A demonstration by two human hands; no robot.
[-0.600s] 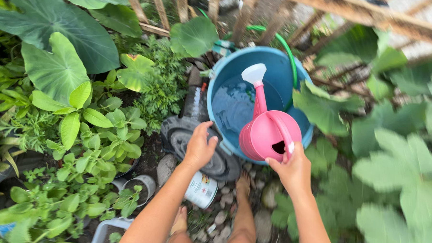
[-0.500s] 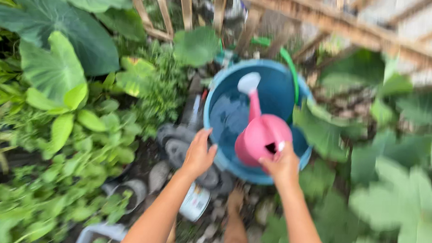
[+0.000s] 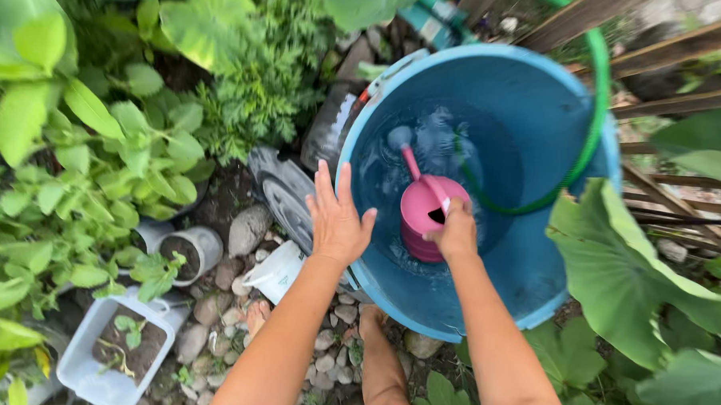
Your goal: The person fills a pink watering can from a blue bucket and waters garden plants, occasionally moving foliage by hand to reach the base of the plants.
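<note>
**Pink can down in the blue barrel**

Right hand (image 3: 458,232) clenched around the handle of the pink watering can (image 3: 426,206), deep inside the blue barrel (image 3: 534,264). Can body low in the water (image 3: 393,172), spout angled to the far left with the rose already under the surface. Left hand (image 3: 338,218) released, fingers spread, flat over the barrel's near-left rim, grasping nothing.

Likely trouble from here: a full can heavy on one wrist, a wet handle apt to slide through the fist. Green hose (image 3: 588,123) looped over the far rim and curling down just right of the can, so easy to snag with spout or handle. Barrel perhaps liable to rock or slop under a hard lean from the left palm. Bare foot (image 3: 372,327) on loose stones (image 3: 335,349) directly below the rim, poor footing if splashed.

Ground: dirt and pebbles, cluttered. Grey round lid (image 3: 284,204) against the barrel's left side, a white container (image 3: 274,271) near it, a small pot (image 3: 184,252) and a white planter box (image 3: 107,353) of soil further left. Dense green foliage (image 3: 82,153) on the left, big leaves (image 3: 637,276) crowding in on the right, wooden slats (image 3: 683,102) at the far right.
</note>
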